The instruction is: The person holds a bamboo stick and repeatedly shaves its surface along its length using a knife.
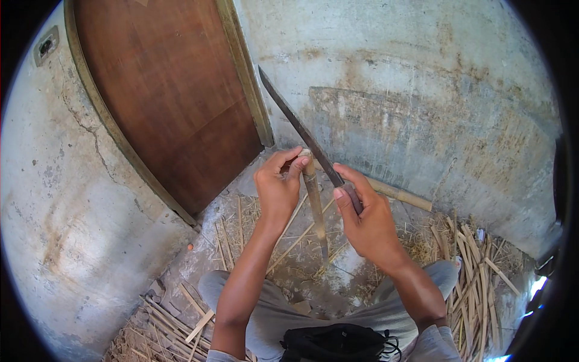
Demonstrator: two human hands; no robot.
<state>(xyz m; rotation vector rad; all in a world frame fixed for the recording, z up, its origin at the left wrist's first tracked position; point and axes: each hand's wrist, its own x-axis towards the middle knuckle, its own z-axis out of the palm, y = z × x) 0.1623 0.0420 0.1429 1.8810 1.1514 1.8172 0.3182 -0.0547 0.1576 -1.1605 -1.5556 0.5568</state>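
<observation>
My right hand (368, 217) is closed around the handle of a machete (300, 128). Its long dark blade slants up and to the left, the tip in front of the wall near the door frame. My left hand (280, 184) pinches the top end of a long brown stick (315, 199) between thumb and fingers. The stick has a ring-like joint near the top and hangs almost upright, narrowing to a grey pointed lower end. The machete blade passes just right of the stick's top; whether they touch, I cannot tell.
Thin split strips (473, 283) lie heaped at the right, with more strips (172, 326) at the lower left. A thick bamboo pole (395, 192) rests along the wall. A brown door (169, 90) stands at the far left. My crossed legs and a black bag (338, 342) are nearest.
</observation>
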